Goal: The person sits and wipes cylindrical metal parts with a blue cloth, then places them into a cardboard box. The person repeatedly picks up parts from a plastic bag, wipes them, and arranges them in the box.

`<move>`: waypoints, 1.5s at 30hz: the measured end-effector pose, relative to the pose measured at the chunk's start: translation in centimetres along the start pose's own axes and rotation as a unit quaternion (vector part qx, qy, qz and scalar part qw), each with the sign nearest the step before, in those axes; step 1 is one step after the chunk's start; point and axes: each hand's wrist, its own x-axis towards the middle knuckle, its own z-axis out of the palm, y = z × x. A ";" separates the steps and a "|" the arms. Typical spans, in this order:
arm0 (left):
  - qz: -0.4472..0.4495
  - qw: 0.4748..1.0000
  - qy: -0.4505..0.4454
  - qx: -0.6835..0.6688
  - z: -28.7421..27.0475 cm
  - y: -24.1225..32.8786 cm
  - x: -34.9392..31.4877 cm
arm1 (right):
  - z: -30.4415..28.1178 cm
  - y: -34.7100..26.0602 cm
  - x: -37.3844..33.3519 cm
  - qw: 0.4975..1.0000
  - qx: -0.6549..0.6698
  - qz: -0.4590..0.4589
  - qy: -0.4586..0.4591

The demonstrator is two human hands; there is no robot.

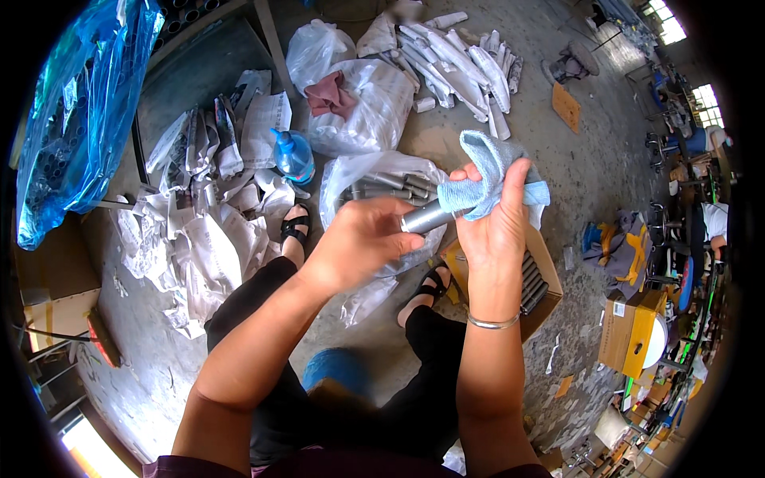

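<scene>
My left hand is closed around the near end of a short grey metal tube. A light blue cloth wraps the tube's other end, and my right hand grips it through that cloth. The tube tilts up to the right between both hands. Just beyond, an open clear plastic bag holds several similar dark tubes. Beneath my right forearm stands a cardboard box with several dark tubes lying in rows, partly hidden by my arm.
Crumpled paper covers the floor at left. A blue spray bottle stands by the bags. Behind are a stuffed white bag with a reddish cloth and paper-wrapped rolls. Blue plastic sheeting covers tubes at far left.
</scene>
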 end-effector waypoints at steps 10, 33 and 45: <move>-0.076 0.980 -0.052 -0.176 -0.1 0.2 0.5 | -0.6 -0.4 0.4 0.997 0.070 0.038 -0.007; 0.036 0.970 0.078 -0.226 0.1 -1.2 0.9 | -1.6 -2.2 -0.2 0.964 -0.157 -0.102 -0.187; 0.112 0.976 0.158 -0.097 0.6 -0.7 0.9 | -0.3 -2.1 -0.8 0.989 0.021 -0.016 -0.146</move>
